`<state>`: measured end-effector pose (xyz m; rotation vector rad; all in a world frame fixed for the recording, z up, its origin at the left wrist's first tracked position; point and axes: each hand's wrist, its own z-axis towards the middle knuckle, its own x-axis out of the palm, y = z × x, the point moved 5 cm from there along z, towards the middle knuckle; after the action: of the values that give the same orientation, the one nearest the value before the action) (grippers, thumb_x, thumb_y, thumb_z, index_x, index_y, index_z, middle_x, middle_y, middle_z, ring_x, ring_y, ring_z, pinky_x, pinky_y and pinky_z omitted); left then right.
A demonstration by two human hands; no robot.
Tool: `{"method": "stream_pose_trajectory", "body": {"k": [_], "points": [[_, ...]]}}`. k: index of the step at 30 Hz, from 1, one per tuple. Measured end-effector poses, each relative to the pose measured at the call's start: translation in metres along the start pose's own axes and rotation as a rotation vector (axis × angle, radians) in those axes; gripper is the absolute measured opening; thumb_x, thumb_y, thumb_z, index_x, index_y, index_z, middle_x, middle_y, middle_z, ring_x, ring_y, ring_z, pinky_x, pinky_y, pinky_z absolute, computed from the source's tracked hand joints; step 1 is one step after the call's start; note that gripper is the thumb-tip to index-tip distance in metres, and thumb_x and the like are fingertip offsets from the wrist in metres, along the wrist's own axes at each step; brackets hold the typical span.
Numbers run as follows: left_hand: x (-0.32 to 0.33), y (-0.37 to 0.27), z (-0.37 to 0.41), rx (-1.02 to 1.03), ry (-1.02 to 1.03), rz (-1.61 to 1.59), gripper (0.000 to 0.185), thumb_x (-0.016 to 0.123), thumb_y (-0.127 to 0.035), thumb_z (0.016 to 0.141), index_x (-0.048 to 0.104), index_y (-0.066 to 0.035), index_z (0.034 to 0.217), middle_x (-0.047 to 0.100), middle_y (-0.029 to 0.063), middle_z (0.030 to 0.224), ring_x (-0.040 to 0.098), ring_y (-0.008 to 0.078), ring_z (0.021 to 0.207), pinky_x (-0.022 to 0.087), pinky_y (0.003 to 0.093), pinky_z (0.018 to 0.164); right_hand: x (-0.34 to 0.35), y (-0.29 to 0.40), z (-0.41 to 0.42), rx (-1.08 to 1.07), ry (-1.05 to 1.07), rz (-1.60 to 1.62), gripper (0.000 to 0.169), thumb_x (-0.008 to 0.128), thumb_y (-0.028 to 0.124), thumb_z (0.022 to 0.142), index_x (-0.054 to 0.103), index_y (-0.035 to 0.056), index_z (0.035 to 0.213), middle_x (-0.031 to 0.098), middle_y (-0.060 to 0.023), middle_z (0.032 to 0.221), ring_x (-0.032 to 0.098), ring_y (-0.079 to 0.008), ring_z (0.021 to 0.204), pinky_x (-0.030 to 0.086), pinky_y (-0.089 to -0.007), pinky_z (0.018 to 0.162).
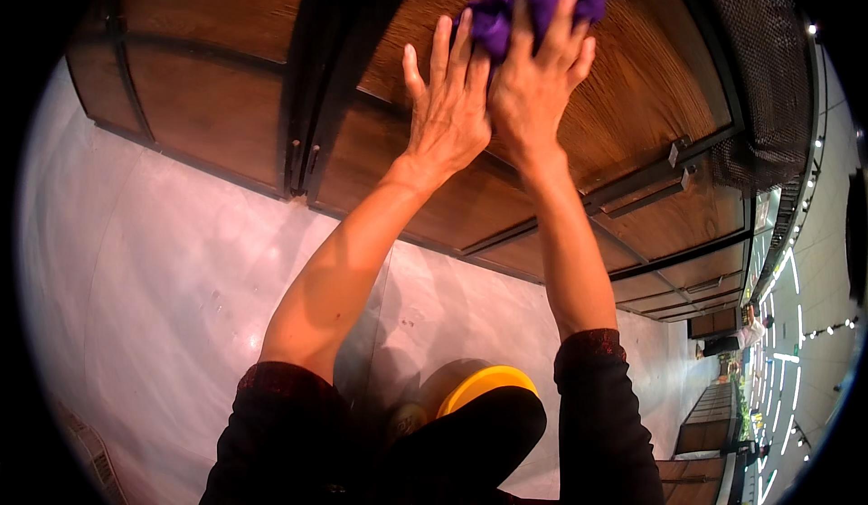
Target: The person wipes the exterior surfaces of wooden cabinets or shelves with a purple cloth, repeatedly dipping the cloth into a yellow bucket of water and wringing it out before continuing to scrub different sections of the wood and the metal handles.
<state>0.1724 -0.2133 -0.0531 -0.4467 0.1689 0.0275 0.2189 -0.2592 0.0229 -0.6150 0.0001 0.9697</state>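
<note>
A crumpled purple cloth (pixel 491 22) lies against a brown wood-grain panel (pixel 651 78) in a dark frame. My right hand (pixel 536 78) presses on the cloth, with its fingers spread over it. Beside it, my left hand (pixel 447 98) is held flat with fingers apart. Its inner fingertips overlap the cloth's left edge, while the outer fingers reach over the panel. Part of the cloth is hidden behind the fingers, and it looks slightly blurred.
Black handles (pixel 647 193) stick out from the panels at right. Dark mesh (pixel 759 78) borders the upper right. Behind my knee, a yellow round container (pixel 485 379) rests on the grey floor (pixel 183 267). A person (pixel 742 337) is far off at right.
</note>
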Motion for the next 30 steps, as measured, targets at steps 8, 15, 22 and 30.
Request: {"method": "stream_pose_trajectory", "body": {"k": [8,15,22,30], "points": [[-0.028,0.022,0.007,-0.051,-0.15,-0.085,0.07,0.049,-0.004,0.078,0.03,-0.004,0.145,0.016,0.022,0.156,0.011,0.0417,0.145,0.005,0.061,0.111,-0.016,0.002,0.064,-0.182,0.057,-0.139,0.053,0.052,0.014,0.084,0.05,0.0118,0.137,0.028,-0.0181,0.153,0.029,-0.0358,0.138,0.015,-0.0503,0.114],[-0.073,0.071,0.034,-0.38,-0.641,-0.332,0.039,0.049,-0.011,0.089,0.051,0.002,0.126,0.052,0.023,0.129,0.047,0.0375,0.122,0.034,0.0436,0.107,0.018,0.045,0.048,-0.161,0.007,0.019,0.045,0.057,0.02,0.081,0.059,0.0166,0.126,0.034,-0.0142,0.15,0.036,-0.0334,0.134,0.017,-0.0498,0.114],[-0.067,0.084,0.028,-0.508,-0.527,-0.408,0.035,0.046,-0.021,0.097,0.054,0.0,0.124,0.053,0.0181,0.128,0.047,0.0312,0.121,0.036,0.0398,0.103,0.014,0.052,0.026,-0.43,0.131,0.084,0.036,0.057,0.018,0.082,0.065,0.0237,0.116,0.044,0.0012,0.146,0.039,-0.0177,0.133,0.012,-0.0471,0.115],[-0.056,0.081,0.023,-0.493,-0.546,-0.452,0.04,0.045,-0.024,0.1,0.049,0.003,0.129,0.051,0.0147,0.133,0.045,0.0267,0.124,0.036,0.0361,0.104,-0.004,0.054,0.102,-0.166,-0.081,0.057,0.046,0.057,0.013,0.082,0.057,0.0142,0.128,0.037,-0.0109,0.148,0.032,-0.0285,0.137,0.021,-0.0492,0.111]]}}
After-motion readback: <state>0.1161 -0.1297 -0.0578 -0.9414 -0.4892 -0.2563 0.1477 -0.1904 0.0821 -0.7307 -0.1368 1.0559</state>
